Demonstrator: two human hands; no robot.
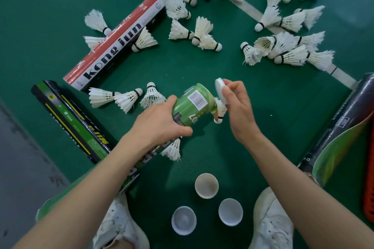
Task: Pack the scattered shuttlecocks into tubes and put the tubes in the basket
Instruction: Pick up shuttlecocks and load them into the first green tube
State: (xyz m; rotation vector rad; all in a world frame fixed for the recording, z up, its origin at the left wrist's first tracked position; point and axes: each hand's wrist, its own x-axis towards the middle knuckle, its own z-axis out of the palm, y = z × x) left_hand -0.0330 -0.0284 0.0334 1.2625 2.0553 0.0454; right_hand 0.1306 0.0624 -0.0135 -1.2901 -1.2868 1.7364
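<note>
My left hand point(162, 121) grips a green shuttlecock tube point(192, 103) near its upper end, which tilts away from me. My right hand point(234, 101) pinches a white round lid point(219, 89) right beside that end. A shuttlecock point(220, 111) lies on the floor just under the tube's end. Several white shuttlecocks point(202, 32) are scattered over the green floor ahead. A red and white tube point(115, 42) lies at the left, and a green and black tube point(68, 117) lies nearer me.
Three loose white lids point(206, 185) lie on the floor between my white shoes point(271, 222). A dark tube point(342, 123) lies at the right, beside the red basket point(369, 188) at the frame's edge. A white court line point(251, 8) crosses the upper right.
</note>
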